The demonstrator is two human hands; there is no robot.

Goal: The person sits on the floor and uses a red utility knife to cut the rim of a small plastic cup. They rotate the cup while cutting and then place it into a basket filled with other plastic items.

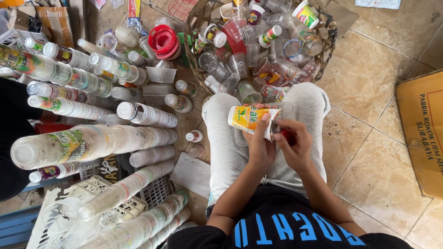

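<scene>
orange-labelled cup (pixel 248 117) held by both hands over lap, basket (pixel 328 41) just beyond.

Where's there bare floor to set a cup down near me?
Bare tile floor lies to the right, between the grey-trousered knee and the cardboard sheet. Crowded: the basket ahead brims with cups, and stacked cups fill the left.

A glossy printed film label (pixel 248 117) is seen on the clear plastic cup (pixel 258 122); matt grey cloth trousers (pixel 221 138); polished stone tiles (pixel 369 83).
</scene>
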